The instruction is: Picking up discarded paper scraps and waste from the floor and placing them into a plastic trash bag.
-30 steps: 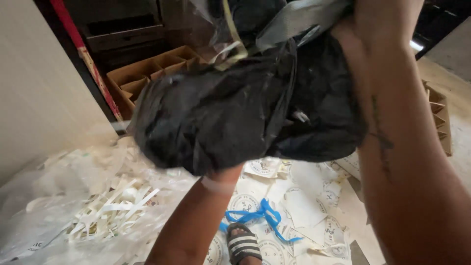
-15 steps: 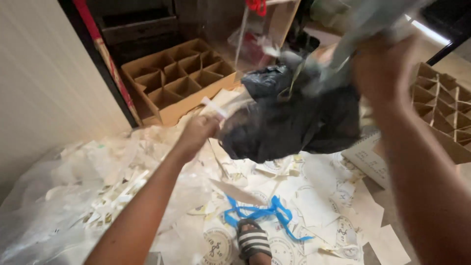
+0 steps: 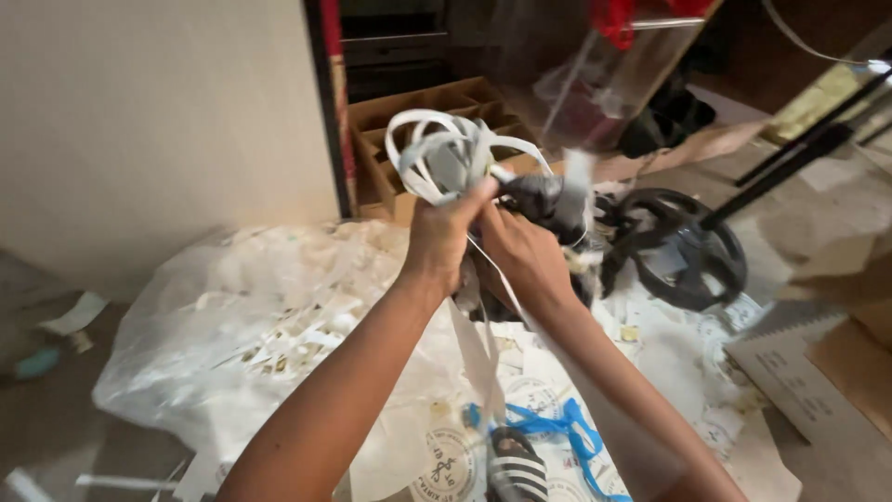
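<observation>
Two hands of mine meet above the clear bag (image 3: 232, 344) of paper scraps on the floor. Behind that bag stands a divided carton (image 3: 437, 139). My left hand (image 3: 441, 237) is clenched around a bundle of white straps (image 3: 446, 153), its loops fanning upward, one long tail hanging down. My right hand (image 3: 525, 251), just beside it, grips crumpled black plastic (image 3: 544, 197).

White paper strips (image 3: 444, 149), black bag (image 3: 539, 200), blue ribbon (image 3: 557, 423), black-and-white striped sandal (image 3: 516, 465)
</observation>
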